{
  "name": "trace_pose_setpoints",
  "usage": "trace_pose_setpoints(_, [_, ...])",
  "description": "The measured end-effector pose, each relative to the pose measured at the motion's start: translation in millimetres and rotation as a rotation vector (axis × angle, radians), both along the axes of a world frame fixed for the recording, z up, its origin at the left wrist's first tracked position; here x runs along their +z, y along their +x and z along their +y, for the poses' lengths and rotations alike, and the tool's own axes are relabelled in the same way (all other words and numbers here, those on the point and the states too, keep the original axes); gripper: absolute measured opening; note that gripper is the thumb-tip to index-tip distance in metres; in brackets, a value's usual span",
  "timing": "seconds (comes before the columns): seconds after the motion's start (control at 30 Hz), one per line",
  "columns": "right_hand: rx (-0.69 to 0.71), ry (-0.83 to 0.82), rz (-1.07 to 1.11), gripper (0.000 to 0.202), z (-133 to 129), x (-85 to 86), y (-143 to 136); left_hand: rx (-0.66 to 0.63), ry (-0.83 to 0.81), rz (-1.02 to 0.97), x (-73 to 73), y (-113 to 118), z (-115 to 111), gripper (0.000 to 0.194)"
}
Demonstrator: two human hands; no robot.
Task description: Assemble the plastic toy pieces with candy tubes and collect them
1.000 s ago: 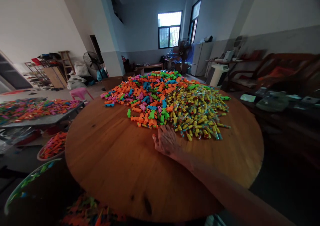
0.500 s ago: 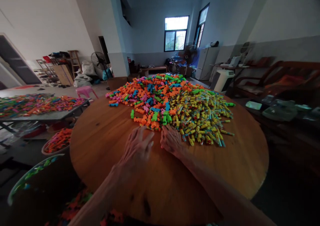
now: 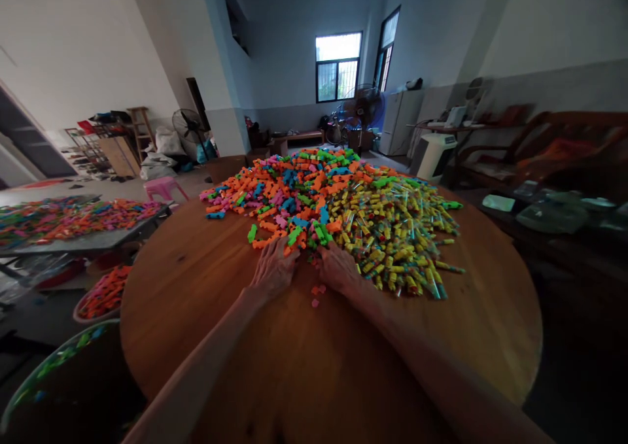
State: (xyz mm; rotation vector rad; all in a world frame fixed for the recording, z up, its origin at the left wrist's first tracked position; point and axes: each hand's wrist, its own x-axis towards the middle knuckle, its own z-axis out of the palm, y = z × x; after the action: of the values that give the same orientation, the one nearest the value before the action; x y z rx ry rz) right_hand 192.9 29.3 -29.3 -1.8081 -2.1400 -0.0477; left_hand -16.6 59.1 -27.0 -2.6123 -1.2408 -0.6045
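Observation:
A heap of small plastic toy pieces (image 3: 275, 186) in orange, green, blue and pink lies on the round wooden table (image 3: 196, 300). My left hand (image 3: 275, 269) rests at its near edge, fingers stretched forward and apart over orange pieces. Just to the right, my right hand (image 3: 338, 267) has its fingers curled at a bright green piece (image 3: 321, 233). Its fingertips are hidden, so whatever they grip does not show. Beside that hand spreads a pile of yellow tubes with clear, shiny ends (image 3: 402, 235). Several small pink bits (image 3: 315, 293) lie between my wrists.
On the left, a second table (image 3: 98, 238) carries more colourful pieces. A basin of orange pieces (image 3: 105, 293) and a large tub (image 3: 53, 359) stand below, beside the round table. A pink stool (image 3: 165, 186) is behind them. A wooden bench (image 3: 564, 146) stands at the right.
My left hand has moved forward onto the near edge of the colourful heap. Small pink bits now show on the wood between my hands. The view has shifted slightly.

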Motion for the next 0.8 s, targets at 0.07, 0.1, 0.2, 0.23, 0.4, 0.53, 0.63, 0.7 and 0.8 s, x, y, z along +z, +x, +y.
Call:
trace_pose_setpoints(0.07, [0.01,-0.002,0.023,0.033,5.7,2.6,3.7,0.015,0.018,-0.005,-4.4,-4.8,10.1,0.031])
trace_pose_setpoints(0.1, [0.017,-0.001,0.034,0.032,7.6,4.1,5.5,0.027,0.028,-0.015,-6.7,-6.8,15.1,0.032])
trace_pose_setpoints(0.2, [0.011,0.01,0.057,0.027,7.3,8.0,7.4,0.051,0.054,-0.055,-12.3,-10.7,27.2,0.034])
trace_pose_setpoints(0.23, [-0.001,0.016,0.06,0.029,4.9,8.4,6.0,0.056,0.058,-0.062,-13.6,-11.2,29.7,0.034])
trace_pose_setpoints(0.4, [0.03,0.048,0.031,0.036,-15.7,-3.8,-12.5,0.056,0.069,-0.052,-15.2,-9.4,31.5,0.037])
trace_pose_setpoints(0.53, [0.081,0.14,-0.01,0.045,-24.1,-26.4,-19.9,0.063,0.068,-0.077,-14.4,-8.6,28.9,0.035])
trace_pose_setpoints(0.63, [0.117,0.216,-0.012,0.046,-23.4,-37.0,-18.3,0.066,0.073,-0.086,-15.5,-9.5,28.8,0.034])
trace_pose_setpoints(0.7, [0.123,0.211,-0.026,0.038,-20.0,-38.6,-19.2,0.058,0.075,-0.084,-16.8,-10.2,29.4,0.035])
trace_pose_setpoints(0.8, [0.071,0.169,-0.045,0.025,-12.2,-35.8,-25.8,0.054,0.073,-0.08,-18.6,-10.9,30.2,0.034])
